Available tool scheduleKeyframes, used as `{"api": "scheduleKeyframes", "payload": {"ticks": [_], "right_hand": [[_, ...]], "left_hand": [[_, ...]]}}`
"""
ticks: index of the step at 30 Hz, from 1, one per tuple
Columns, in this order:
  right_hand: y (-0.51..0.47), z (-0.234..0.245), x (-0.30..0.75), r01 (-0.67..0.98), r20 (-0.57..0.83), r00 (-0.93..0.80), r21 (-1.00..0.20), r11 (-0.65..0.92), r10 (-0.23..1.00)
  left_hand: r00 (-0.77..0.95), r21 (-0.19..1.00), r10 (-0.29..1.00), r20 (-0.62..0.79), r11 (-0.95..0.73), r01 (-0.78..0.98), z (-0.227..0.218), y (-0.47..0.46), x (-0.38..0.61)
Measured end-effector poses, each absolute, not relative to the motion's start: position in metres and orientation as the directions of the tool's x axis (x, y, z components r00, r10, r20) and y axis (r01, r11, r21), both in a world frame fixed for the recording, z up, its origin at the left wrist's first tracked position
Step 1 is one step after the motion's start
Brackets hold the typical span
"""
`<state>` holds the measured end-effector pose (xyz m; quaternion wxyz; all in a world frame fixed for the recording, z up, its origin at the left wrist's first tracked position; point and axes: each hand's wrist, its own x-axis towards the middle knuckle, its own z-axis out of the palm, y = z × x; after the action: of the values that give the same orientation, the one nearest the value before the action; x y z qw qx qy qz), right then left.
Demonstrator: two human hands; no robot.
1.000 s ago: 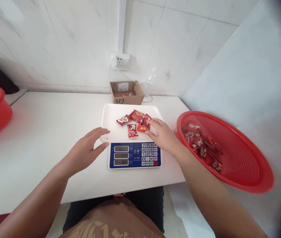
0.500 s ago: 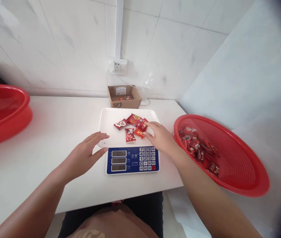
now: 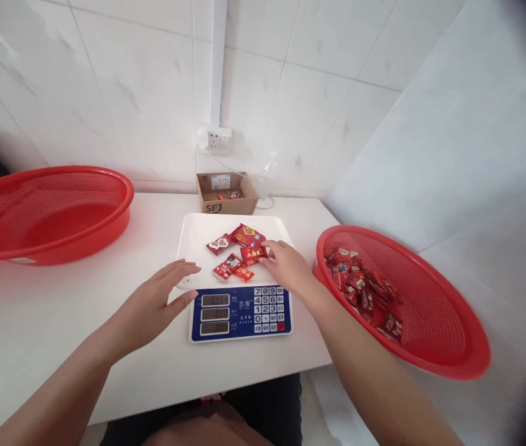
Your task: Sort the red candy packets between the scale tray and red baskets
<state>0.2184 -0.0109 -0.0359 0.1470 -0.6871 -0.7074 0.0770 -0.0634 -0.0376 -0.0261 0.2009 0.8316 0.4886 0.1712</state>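
Note:
A blue-faced electronic scale (image 3: 240, 313) with a white weighing tray (image 3: 197, 235) stands on the white table. Several red candy packets (image 3: 237, 251) lie on the tray. My right hand (image 3: 285, 267) rests on the tray's right side, fingers stretched toward the packets and touching the nearest one. My left hand (image 3: 158, 300) hovers open beside the tray's front left corner, fingers spread, holding nothing.
A red mesh basket (image 3: 430, 347) with several red candy packets stands at the right. A second red basket (image 3: 44, 214) sits at the far left. A small cardboard box (image 3: 226, 193) and a clear bottle (image 3: 265, 176) stand by the tiled wall under a socket (image 3: 216, 139).
My right hand has pushed the packets leftward on the tray, bunching them closer. The view has tilted, bringing the left red basket further into sight. My left hand stays beside the tray.

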Motion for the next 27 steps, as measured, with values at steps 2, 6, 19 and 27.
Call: {"api": "scheduleKeyframes", "payload": {"ticks": [2,6,19,27], "right_hand": [[-0.012,-0.035,0.219,0.950,0.097,-0.009,-0.310,0.039,0.995],[-0.017,-0.029,0.220,0.951,0.105,-0.002,-0.306,0.035,0.994],[-0.040,-0.018,0.202,0.917,0.080,-0.131,-0.369,0.152,0.988],[-0.045,-0.018,0.194,0.922,0.052,-0.167,-0.346,0.175,0.985]], "left_hand": [[0.466,0.504,0.880,0.093,-0.445,0.740,-0.025,-0.038,-0.063],[0.455,0.512,0.887,0.083,-0.429,0.744,-0.023,-0.039,-0.063],[0.473,0.512,0.877,0.081,-0.444,0.736,-0.023,-0.040,-0.064],[0.450,0.516,0.891,0.066,-0.416,0.749,-0.021,-0.040,-0.067]]}}
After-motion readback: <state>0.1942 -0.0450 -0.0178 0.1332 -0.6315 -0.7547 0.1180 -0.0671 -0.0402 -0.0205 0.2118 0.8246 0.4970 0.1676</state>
